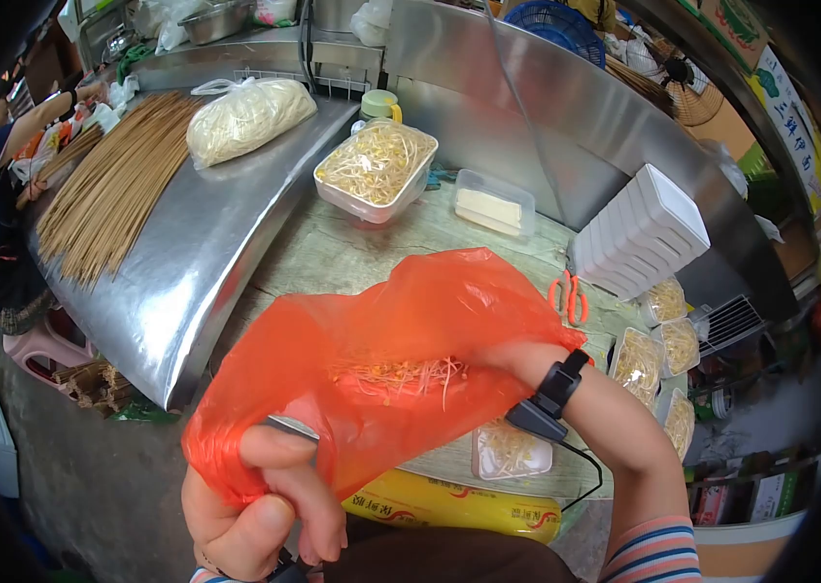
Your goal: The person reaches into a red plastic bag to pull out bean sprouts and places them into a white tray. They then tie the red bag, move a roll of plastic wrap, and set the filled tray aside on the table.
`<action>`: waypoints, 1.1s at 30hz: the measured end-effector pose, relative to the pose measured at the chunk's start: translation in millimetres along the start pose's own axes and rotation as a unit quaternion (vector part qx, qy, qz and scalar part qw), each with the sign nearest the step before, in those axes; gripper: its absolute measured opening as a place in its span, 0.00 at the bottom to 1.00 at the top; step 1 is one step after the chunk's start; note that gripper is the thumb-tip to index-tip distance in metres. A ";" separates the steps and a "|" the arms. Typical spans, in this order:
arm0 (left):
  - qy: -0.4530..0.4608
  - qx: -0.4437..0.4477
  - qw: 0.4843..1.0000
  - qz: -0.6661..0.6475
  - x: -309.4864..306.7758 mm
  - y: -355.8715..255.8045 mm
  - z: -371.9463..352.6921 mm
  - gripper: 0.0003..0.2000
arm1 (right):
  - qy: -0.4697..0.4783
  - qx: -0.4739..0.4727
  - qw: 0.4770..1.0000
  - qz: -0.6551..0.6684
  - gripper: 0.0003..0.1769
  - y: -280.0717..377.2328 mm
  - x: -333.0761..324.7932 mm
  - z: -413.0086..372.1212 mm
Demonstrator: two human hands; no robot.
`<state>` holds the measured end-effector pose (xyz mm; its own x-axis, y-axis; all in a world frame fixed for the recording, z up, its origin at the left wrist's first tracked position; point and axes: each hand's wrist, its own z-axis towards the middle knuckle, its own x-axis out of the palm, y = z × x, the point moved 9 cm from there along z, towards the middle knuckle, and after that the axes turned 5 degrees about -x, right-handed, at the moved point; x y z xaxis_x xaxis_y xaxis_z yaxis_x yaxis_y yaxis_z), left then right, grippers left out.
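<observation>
The left hand (265, 496) sits closest to my view, its grip closed on gathered plastic at one end of the red bag (333, 340). The bag spreads above the counter (284, 262), and a loose heap of bean sprouts (410, 377) shows pink through its film. I see the right hand (517, 360) reaching in from the other side, its fingers lost behind red plastic; whether that grip is wide, narrow or around some sprouts, I cannot tell. I judge the step in hand to be handling sprouts within the bag, steadied from the left. From here I would want that left hold firm, the plastic slack around the right wrist, and a light touch, since thin sprouts could snap or spill. Below the right wrist lies a small tray (511, 454) with some sprouts, beside a yellow roll (454, 503). More filled trays (638, 361) line the right side, near a stack of white trays (639, 233). The orange-handled scissors (569, 296) lie just beyond the bag, so I would mind them if the right arm swings outward.
</observation>
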<state>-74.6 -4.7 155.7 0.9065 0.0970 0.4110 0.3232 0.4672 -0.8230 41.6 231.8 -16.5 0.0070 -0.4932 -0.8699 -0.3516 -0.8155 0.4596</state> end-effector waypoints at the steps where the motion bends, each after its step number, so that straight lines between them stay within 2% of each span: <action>1: 0.012 0.004 1.000 -0.002 2.9 -0.5 -0.5 0.19 | -0.005 0.006 1.000 0.009 0.28 0.5 -0.9 -4.3; 6: -0.009 -0.017 1.000 -0.004 3.3 4.3 -0.4 0.20 | -0.009 0.024 0.999 0.041 0.27 17.3 9.4 -22.2; 12: -0.009 -0.036 0.999 0.006 3.8 9.8 -4.4 0.19 | 0.004 0.025 0.998 0.064 0.25 70.2 26.5 -25.3; 14: -0.016 -0.042 0.999 0.006 4.9 11.2 -4.8 0.19 | -0.081 0.041 0.943 0.320 0.19 90.0 12.1 -20.3; 15: -0.019 -0.044 0.999 0.002 6.9 12.3 -3.8 0.19 | -0.082 0.041 0.943 0.321 0.19 83.0 20.1 -17.8; 16: -0.021 -0.046 0.999 -0.001 8.1 12.7 -3.1 0.19 | -0.029 -0.044 0.996 0.077 0.17 86.9 36.6 -11.1; 17: -0.019 -0.045 0.999 0.000 8.7 11.9 -3.1 0.19 | 0.025 -0.125 0.977 -0.173 0.16 93.6 54.2 -9.0; 20: -0.024 -0.041 0.999 -0.002 7.6 9.3 -7.1 0.18 | -0.001 -0.108 0.968 -0.228 0.18 82.0 41.8 -13.9; 21: -0.058 -0.037 0.998 0.000 3.0 8.2 -9.2 0.18 | 0.000 -0.109 0.967 -0.228 0.18 77.1 40.3 -15.4; 22: -0.090 -0.033 0.995 0.002 -2.2 7.7 -11.0 0.18 | -0.020 0.026 0.999 0.027 0.18 46.1 34.1 -16.9; 23: -0.091 -0.032 0.995 -0.001 -2.6 8.5 -11.2 0.18 | -0.040 0.162 0.946 0.279 0.19 18.6 39.7 -24.6; 24: -0.092 -0.034 0.995 -0.005 -2.7 9.7 -10.9 0.18 | -0.039 0.165 0.946 0.277 0.19 21.7 29.8 -27.1; 26: -0.090 -0.035 0.995 -0.011 -3.4 11.2 -8.2 0.18 | -0.136 0.113 0.929 0.324 0.20 38.6 -10.4 -33.7; 28: -0.010 -0.043 0.999 -0.013 6.9 13.3 -2.4 0.18 | -0.167 0.090 0.937 0.293 0.20 25.0 -6.7 -31.0; 29: -0.010 -0.043 0.999 -0.012 6.8 13.2 -1.9 0.18 | -0.196 0.065 0.942 0.263 0.20 24.4 -11.2 -30.0; 33: -0.008 -0.029 1.000 -0.002 3.9 11.0 -1.8 0.18 | -0.157 0.103 0.963 0.193 0.21 10.5 -12.9 -28.4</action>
<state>-67.0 -0.7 147.5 0.9010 0.1099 0.4196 0.3415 0.4165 -0.8425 64.4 221.0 4.6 -0.4331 -0.6057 -0.6675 -0.4493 -0.4969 0.7424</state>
